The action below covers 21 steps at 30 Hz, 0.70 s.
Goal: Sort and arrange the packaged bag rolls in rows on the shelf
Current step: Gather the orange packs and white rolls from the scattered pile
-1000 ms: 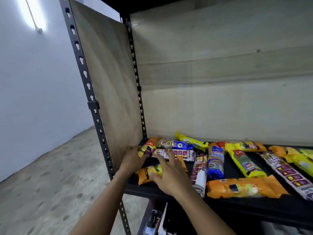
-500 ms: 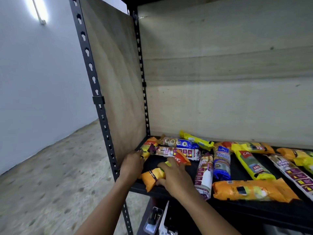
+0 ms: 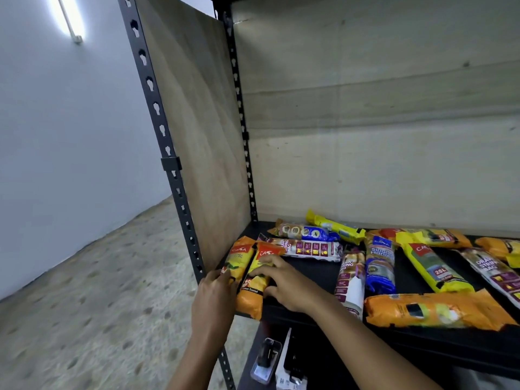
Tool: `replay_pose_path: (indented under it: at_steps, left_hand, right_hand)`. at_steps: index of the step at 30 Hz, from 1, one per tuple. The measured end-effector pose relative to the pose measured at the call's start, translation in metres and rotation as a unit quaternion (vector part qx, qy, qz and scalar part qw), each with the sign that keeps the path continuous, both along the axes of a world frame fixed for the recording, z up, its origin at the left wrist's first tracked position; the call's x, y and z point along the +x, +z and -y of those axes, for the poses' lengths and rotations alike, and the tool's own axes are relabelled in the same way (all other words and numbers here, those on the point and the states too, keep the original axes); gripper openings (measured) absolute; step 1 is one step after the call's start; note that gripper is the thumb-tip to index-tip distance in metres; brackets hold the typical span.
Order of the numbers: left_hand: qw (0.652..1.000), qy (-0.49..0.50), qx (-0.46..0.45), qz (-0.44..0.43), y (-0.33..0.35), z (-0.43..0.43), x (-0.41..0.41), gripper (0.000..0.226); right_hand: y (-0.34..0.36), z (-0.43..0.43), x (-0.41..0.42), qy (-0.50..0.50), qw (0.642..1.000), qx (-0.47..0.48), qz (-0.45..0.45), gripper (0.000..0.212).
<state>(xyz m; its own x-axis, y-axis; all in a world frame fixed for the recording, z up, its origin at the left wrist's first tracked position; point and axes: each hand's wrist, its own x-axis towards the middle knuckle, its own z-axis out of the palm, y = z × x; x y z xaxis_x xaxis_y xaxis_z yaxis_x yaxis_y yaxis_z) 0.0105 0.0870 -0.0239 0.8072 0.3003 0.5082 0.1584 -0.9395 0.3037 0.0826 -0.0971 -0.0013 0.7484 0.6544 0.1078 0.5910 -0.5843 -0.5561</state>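
Note:
Two orange packaged bag rolls lie side by side at the shelf's (image 3: 309,277) front left corner, pointing front to back. My left hand (image 3: 215,288) grips the front end of the left orange roll (image 3: 238,257). My right hand (image 3: 281,280) lies flat with spread fingers on the right orange roll (image 3: 254,294), pressing it down. More rolls lie scattered to the right: a purple-white drawstring roll (image 3: 306,248), a blue-brown roll (image 3: 304,232), a yellow roll (image 3: 334,226), a blue roll (image 3: 381,266), and a long orange roll (image 3: 433,308) at the front.
A plywood side panel (image 3: 202,153) and black slotted upright (image 3: 166,153) close the shelf's left side; plywood backs it. Further yellow, orange and purple-white rolls (image 3: 433,266) cover the shelf's right part. Small packaged items (image 3: 267,358) sit on the lower shelf. Speckled floor lies left.
Both hands have turned the two orange rolls from lying crosswise to lying front to back, side by side at the left corner. My view has shifted left and closer.

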Motion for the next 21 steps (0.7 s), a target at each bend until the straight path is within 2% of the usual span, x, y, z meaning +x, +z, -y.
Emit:
replay_pose_path:
  at_steps: [6,9,12,15,18,21]
  left_hand:
    - [1.0,-0.019,0.002,0.007,-0.002,0.0,0.001,0.023]
    - [1.0,0.004,0.005,0.019,0.002,0.008,0.001,0.031]
    - [0.997,0.02,0.059,0.05,0.012,0.025,0.007,0.032]
    - [0.993,-0.056,0.074,0.078,0.026,0.055,0.022,0.03]
    - [0.987,-0.147,0.063,0.016,0.036,0.09,0.047,0.035]
    - [0.978,-0.186,0.075,-0.065,0.037,0.119,0.077,0.044]
  right_hand:
    - [-0.003,-0.004,0.009,0.006,1.0,-0.018,-0.025,0.054]
    - [0.007,0.004,0.001,-0.001,0.999,-0.032,-0.014,0.058]
    - [0.025,0.029,-0.013,-0.067,0.997,0.01,0.041,0.048]
    - [0.04,0.065,-0.028,-0.175,0.98,-0.01,0.094,0.038]
    - [0.044,0.099,-0.043,-0.263,0.957,-0.076,0.1,0.043]
    - [0.043,0.12,-0.057,-0.306,0.935,-0.147,0.101,0.055]
